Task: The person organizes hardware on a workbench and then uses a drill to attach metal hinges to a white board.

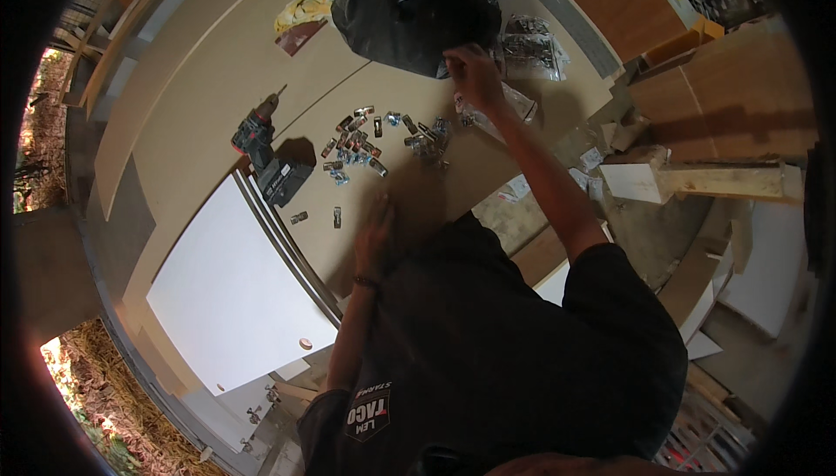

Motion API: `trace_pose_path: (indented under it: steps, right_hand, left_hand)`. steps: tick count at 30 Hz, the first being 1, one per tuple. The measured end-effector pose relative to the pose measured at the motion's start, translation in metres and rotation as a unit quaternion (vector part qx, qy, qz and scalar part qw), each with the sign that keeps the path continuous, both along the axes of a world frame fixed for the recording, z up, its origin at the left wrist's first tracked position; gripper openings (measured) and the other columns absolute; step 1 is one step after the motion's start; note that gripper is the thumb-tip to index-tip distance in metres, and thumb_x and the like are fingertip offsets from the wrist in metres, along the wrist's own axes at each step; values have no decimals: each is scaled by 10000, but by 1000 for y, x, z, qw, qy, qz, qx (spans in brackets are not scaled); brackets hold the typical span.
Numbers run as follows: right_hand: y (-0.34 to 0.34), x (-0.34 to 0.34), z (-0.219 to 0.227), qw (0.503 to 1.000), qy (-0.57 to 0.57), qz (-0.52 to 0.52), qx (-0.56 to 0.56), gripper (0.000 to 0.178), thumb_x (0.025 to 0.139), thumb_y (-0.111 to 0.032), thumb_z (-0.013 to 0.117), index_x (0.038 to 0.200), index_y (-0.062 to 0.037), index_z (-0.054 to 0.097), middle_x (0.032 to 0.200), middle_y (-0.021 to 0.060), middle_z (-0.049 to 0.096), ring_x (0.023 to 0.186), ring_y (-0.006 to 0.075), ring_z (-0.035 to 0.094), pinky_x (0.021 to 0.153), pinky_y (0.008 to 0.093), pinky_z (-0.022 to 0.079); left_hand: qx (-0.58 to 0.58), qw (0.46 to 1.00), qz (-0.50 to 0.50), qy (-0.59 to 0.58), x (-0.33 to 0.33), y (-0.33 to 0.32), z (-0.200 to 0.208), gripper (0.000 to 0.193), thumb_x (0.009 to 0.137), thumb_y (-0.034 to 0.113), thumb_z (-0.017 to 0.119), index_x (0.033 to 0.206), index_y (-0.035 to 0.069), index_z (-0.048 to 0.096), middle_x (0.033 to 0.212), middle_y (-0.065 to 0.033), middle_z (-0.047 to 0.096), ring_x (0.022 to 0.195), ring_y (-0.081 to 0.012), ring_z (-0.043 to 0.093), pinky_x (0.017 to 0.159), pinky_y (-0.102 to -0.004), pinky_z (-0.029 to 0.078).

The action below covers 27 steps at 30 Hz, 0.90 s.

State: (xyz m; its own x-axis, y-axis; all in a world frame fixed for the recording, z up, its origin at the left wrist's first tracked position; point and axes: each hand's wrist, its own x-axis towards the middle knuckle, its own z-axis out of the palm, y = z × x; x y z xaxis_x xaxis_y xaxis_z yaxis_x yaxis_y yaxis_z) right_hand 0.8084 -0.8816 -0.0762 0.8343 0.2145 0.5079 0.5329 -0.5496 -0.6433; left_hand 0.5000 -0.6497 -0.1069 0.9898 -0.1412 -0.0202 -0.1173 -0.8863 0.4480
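My right hand (476, 78) is at the far side of the worktable, its fingers closed on the edge of a black plastic bag (409, 14). The bag bulges, and its contents are hidden. Low on the board near my body, my left hand (374, 230) rests with fingers stretched out and nothing visible in it. Beyond it lies a loose pile of shiny metal cabinet hinges (355, 138). More hinges (427, 141) sit in shadow to the right of that pile, and two lie apart from it on the left. A clear plastic bag (514, 114) lies below my right forearm.
A cordless drill (268, 149) stands left of the hinges. Near it, a white panel (235, 293) with round holes lies on the table (183, 128). Packets of dark hardware (531, 47) sit at the far right. Wooden boards and offcuts (723, 182) clutter the right side.
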Motion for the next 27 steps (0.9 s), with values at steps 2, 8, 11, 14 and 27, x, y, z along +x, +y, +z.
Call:
trace_pose_path:
  steps: [2, 8, 11, 14, 27]
  right_hand:
    - [6, 40, -3, 999, 28, -21, 28, 182, 880, -169, 644, 1031, -84, 701, 966, 181, 685, 934, 383, 657, 812, 480, 529]
    - [39, 129, -24, 954, 227, -123, -156, 533, 868, -494, 647, 1173, -58, 678, 1172, 260, 651, 1114, 367, 640, 953, 437, 505]
    - [37, 156, -79, 956, 168, -149, -189, 520, 857, -476, 676, 1172, -61, 685, 1144, 242, 676, 1095, 351, 651, 954, 404, 499]
    - [52, 147, -41, 946, 307, -15, -106, 420, 848, -366, 743, 1135, -63, 700, 1139, 189, 698, 1029, 293, 676, 907, 348, 496]
    - [-35, 77, 73, 920, 234, 18, 315, 351, 976, -241, 639, 1256, -65, 523, 1131, 63, 599, 1029, 167, 601, 854, 340, 523]
  left_hand:
    - [13, 999, -12, -37, -1, 5, -11, 528, 892, 51, 546, 1417, 87, 497, 1518, -138, 426, 1399, -295, 424, 1050, -392, 472]
    - [30, 995, 41, -89, 3, 5, 4, 521, 926, 116, 594, 1434, 120, 478, 1498, -168, 442, 1375, -339, 447, 1107, -447, 411]
    - [53, 990, 56, -118, 3, 6, 12, 511, 913, 133, 637, 1406, 96, 505, 1484, -203, 439, 1370, -398, 433, 1118, -509, 383]
    - [46, 985, 149, -79, -13, 0, 26, 506, 908, 136, 649, 1394, 82, 516, 1491, -205, 427, 1376, -393, 423, 1125, -499, 375]
    - [-178, 947, 211, -165, 87, -48, 100, 345, 938, 92, 625, 1274, 25, 588, 1111, -174, 636, 1014, -342, 629, 894, -396, 504]
